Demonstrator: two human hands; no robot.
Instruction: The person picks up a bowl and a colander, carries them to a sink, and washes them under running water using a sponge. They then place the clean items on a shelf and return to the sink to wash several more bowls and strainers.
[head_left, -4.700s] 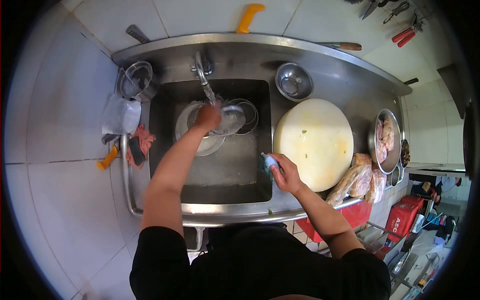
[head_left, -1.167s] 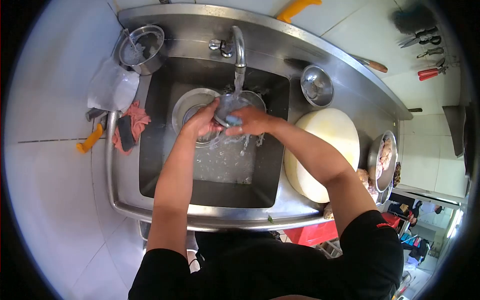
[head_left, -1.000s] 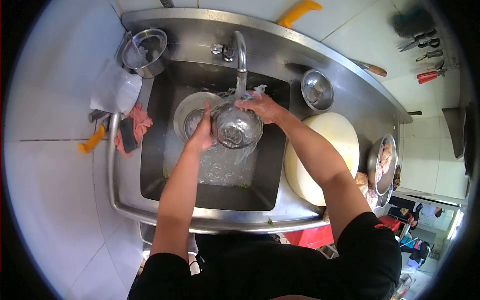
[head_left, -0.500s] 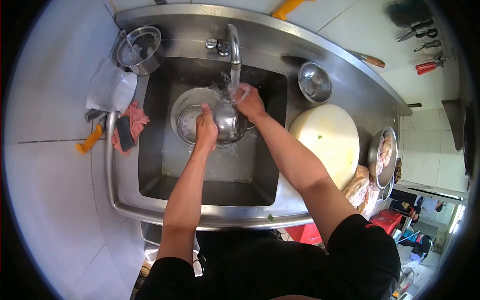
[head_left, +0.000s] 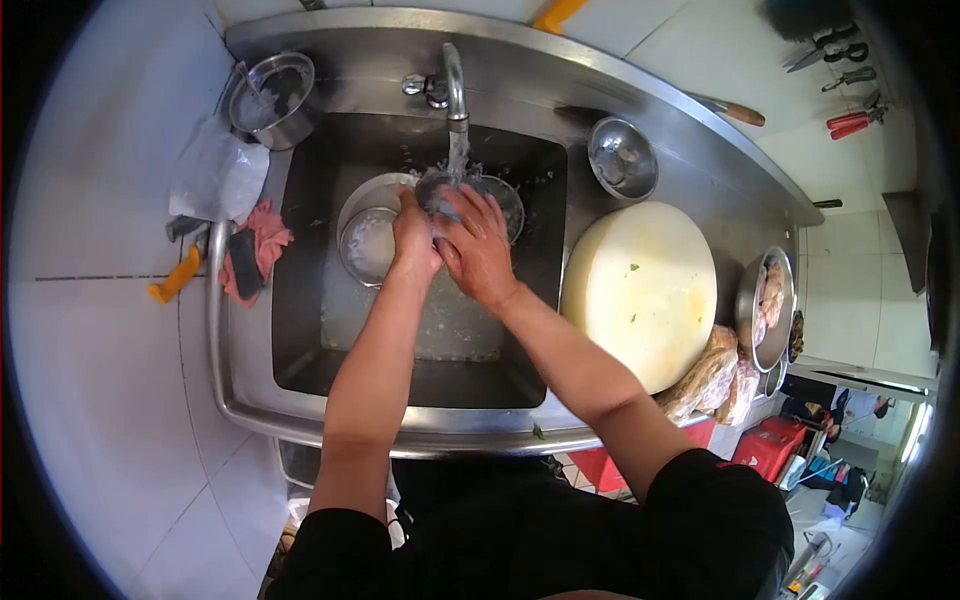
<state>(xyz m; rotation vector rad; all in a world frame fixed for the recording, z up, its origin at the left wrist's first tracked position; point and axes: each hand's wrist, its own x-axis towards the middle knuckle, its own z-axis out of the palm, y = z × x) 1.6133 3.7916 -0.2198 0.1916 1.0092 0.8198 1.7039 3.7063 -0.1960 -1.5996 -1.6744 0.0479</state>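
Note:
Water runs from the faucet (head_left: 455,90) into the sink (head_left: 410,385). My left hand (head_left: 415,238) grips a metal bowl (head_left: 432,190) under the stream, its thumb up and most of its fingers hidden. My right hand (head_left: 478,240) lies over the bowl, fingers stretched out in the splashing water. Most of this bowl is hidden by hands and water. Behind my right fingers shows the rim of another bowl (head_left: 512,208). Left of my left hand, a small round bowl (head_left: 368,245) sits against a larger pan (head_left: 365,195).
Right of the sink are a thick round cutting board (head_left: 645,300), a small steel bowl (head_left: 622,158), pieces of meat (head_left: 705,375) and a bowl of meat (head_left: 768,310). On the left are a steel pot (head_left: 285,125), a white bag (head_left: 235,180) and a pink cloth (head_left: 268,240).
My right hand has moved down and left from beside the stream onto the bowl, its fingers now spread. The shiny bowl has shifted up and is more covered. The view has shifted slightly.

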